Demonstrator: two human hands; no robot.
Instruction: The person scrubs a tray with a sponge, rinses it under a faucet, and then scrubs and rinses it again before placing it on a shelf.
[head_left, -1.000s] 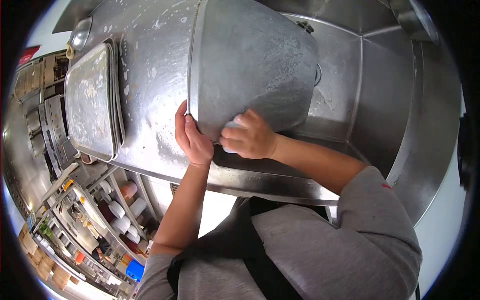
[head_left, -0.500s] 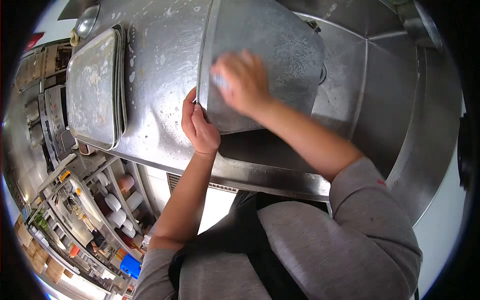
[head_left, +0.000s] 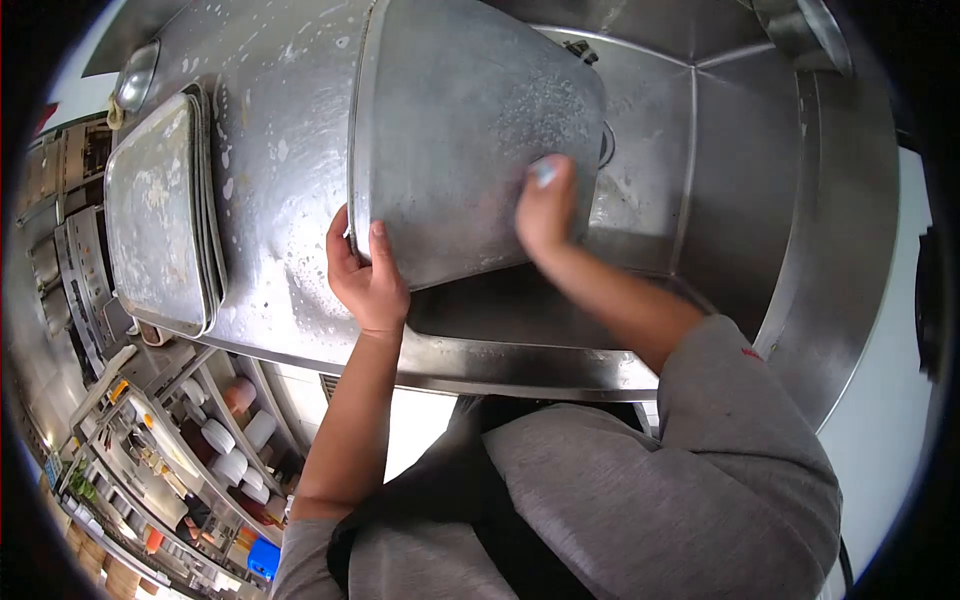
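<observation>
A large grey metal tray [head_left: 450, 150] lies tilted over the sink's left edge, with pale foam spots toward its right end. My left hand [head_left: 370, 285] grips the tray's near left corner, thumb on the upper face and fingers round the rim. Over the right part of the tray is my right hand [head_left: 548, 205], closed and blurred by motion. It holds a small whitish-blue thing [head_left: 543, 172], mostly hidden by the fingers, that I cannot make out.
A stack of worn metal trays [head_left: 155, 215] rests on the wet steel counter [head_left: 285, 180] at left. Behind it sits a metal bowl [head_left: 137, 75]. The sink basin [head_left: 640, 200] extends right. Shelves with white dishes [head_left: 230, 465] stand lower left.
My right hand has moved from the tray's left part to its right part, nearer me. My left thumb now lies on the tray's face. The whole view has shifted slightly.
</observation>
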